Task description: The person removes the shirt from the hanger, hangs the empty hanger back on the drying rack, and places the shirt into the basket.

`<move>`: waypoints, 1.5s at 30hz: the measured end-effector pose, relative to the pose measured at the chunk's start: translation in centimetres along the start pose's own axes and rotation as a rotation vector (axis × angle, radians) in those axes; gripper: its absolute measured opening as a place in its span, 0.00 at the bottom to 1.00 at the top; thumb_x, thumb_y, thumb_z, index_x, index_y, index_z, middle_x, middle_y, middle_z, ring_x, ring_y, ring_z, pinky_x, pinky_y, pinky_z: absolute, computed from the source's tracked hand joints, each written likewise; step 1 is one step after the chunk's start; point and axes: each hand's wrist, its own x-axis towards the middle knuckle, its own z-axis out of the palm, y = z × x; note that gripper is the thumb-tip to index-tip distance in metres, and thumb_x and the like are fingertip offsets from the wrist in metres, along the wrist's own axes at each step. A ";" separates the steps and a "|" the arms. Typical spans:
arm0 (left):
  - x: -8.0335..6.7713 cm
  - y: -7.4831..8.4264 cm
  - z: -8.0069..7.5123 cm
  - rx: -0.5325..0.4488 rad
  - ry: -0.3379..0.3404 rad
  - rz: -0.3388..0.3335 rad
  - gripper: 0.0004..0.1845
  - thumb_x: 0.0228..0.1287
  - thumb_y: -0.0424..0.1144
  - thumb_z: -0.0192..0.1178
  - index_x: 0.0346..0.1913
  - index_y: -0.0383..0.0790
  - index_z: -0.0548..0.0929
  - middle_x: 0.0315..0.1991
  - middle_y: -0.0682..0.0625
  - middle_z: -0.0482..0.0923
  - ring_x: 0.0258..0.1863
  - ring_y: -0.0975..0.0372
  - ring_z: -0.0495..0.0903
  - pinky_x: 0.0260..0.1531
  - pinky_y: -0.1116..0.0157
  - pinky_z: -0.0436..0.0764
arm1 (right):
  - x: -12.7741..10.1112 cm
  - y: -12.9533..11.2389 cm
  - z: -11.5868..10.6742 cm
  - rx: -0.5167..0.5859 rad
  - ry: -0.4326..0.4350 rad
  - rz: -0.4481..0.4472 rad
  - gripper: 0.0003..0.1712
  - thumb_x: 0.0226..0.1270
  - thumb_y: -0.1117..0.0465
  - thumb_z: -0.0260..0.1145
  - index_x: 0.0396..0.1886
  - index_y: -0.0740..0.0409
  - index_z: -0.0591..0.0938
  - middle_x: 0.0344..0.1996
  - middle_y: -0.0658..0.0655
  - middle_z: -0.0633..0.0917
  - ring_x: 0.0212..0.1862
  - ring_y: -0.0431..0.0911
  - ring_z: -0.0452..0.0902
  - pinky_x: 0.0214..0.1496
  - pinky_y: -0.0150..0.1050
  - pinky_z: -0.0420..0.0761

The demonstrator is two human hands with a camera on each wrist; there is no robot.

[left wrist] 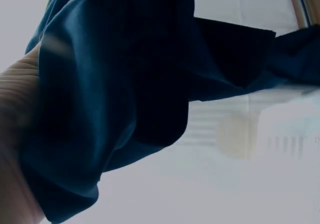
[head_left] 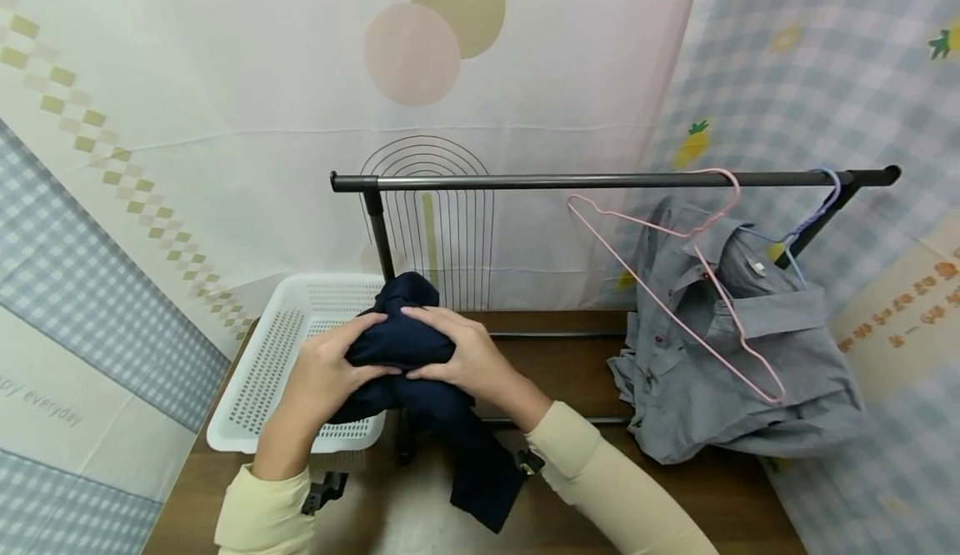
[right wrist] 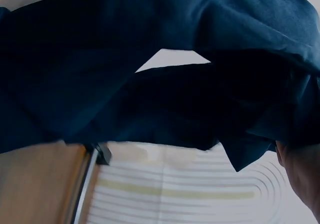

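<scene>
At right edge of white basket (head_left: 262,363), navy cloth (head_left: 408,342) gripped by left hand (head_left: 318,372) and right hand (head_left: 468,355); left of basket, “everyday” lettering (head_left: 52,407).

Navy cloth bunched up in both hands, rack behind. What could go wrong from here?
1. The navy cloth has a loose end dangling below the left hand and right hand; it might snag on the black piece at the right wrist.
2. If the grip slips, some cloth could drop into the white basket, which it partly overlaps in the head view.
3. The pink hanger overlaps the grey shirt in that view; pulling it might catch fabric.
</scene>
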 end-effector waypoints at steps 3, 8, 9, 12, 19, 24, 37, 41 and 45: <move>-0.9 -0.6 -0.7 0.024 -0.005 -0.005 0.37 0.31 0.38 0.88 0.53 0.36 0.87 0.45 0.40 0.90 0.42 0.48 0.91 0.43 0.51 0.87 | 0.3 -0.3 1.5 0.038 -0.022 0.022 0.48 0.54 0.54 0.84 0.75 0.44 0.74 0.69 0.53 0.79 0.70 0.47 0.75 0.70 0.46 0.77; -1.7 -0.9 -1.8 0.052 -0.009 -0.001 0.36 0.31 0.38 0.87 0.52 0.35 0.88 0.43 0.40 0.91 0.39 0.48 0.91 0.39 0.51 0.87 | 0.7 -0.7 3.1 0.086 -0.041 0.045 0.47 0.55 0.55 0.83 0.75 0.44 0.74 0.69 0.51 0.79 0.70 0.46 0.75 0.70 0.44 0.77; -1.8 -1.0 -2.0 0.061 -0.008 -0.002 0.36 0.31 0.38 0.87 0.52 0.35 0.88 0.42 0.40 0.91 0.38 0.48 0.91 0.38 0.51 0.87 | 0.8 -0.8 3.3 0.091 -0.044 0.047 0.47 0.56 0.55 0.83 0.75 0.43 0.74 0.69 0.51 0.79 0.70 0.46 0.75 0.70 0.44 0.77; -2.0 -1.4 -2.6 0.088 -0.009 -0.008 0.33 0.32 0.36 0.87 0.50 0.35 0.88 0.40 0.40 0.91 0.35 0.49 0.91 0.35 0.52 0.87 | 1.2 -0.9 4.2 0.101 -0.048 0.046 0.47 0.58 0.54 0.82 0.76 0.43 0.72 0.70 0.51 0.78 0.71 0.45 0.75 0.71 0.43 0.77; -2.0 -2.7 -3.1 0.112 -0.031 -0.020 0.26 0.36 0.31 0.85 0.45 0.32 0.89 0.35 0.38 0.90 0.30 0.48 0.90 0.30 0.53 0.87 | 2.1 -0.7 6.1 0.085 -0.051 0.087 0.46 0.61 0.51 0.79 0.78 0.40 0.70 0.73 0.49 0.76 0.73 0.44 0.72 0.73 0.43 0.74; -1.8 -3.7 -3.3 0.103 -0.005 -0.038 0.24 0.35 0.26 0.84 0.42 0.32 0.89 0.35 0.38 0.90 0.30 0.48 0.90 0.30 0.52 0.86 | 2.8 -0.8 6.8 0.103 -0.053 0.126 0.46 0.64 0.50 0.77 0.79 0.38 0.67 0.74 0.51 0.73 0.75 0.47 0.69 0.74 0.47 0.73; -1.7 -6.8 -3.4 0.132 -0.010 -0.126 0.23 0.38 0.27 0.84 0.43 0.31 0.90 0.34 0.35 0.90 0.26 0.43 0.88 0.31 0.47 0.86 | 2.1 -0.3 6.2 0.028 -0.049 0.135 0.44 0.68 0.52 0.74 0.81 0.41 0.65 0.79 0.56 0.66 0.77 0.51 0.67 0.73 0.50 0.74; -1.6 -7.9 -3.5 0.137 -0.023 -0.174 0.22 0.40 0.28 0.83 0.44 0.30 0.90 0.33 0.35 0.89 0.23 0.43 0.86 0.31 0.45 0.86 | 1.3 0.3 5.4 0.040 -0.029 0.125 0.44 0.68 0.53 0.75 0.80 0.41 0.66 0.78 0.56 0.68 0.77 0.51 0.67 0.72 0.51 0.75; -1.6 -9.0 -3.4 0.146 -0.074 -0.252 0.21 0.46 0.30 0.82 0.46 0.31 0.90 0.34 0.35 0.89 0.26 0.41 0.87 0.38 0.40 0.84 | -0.1 1.1 4.5 0.027 -0.023 0.124 0.44 0.68 0.53 0.74 0.81 0.43 0.66 0.79 0.54 0.66 0.77 0.50 0.66 0.71 0.51 0.77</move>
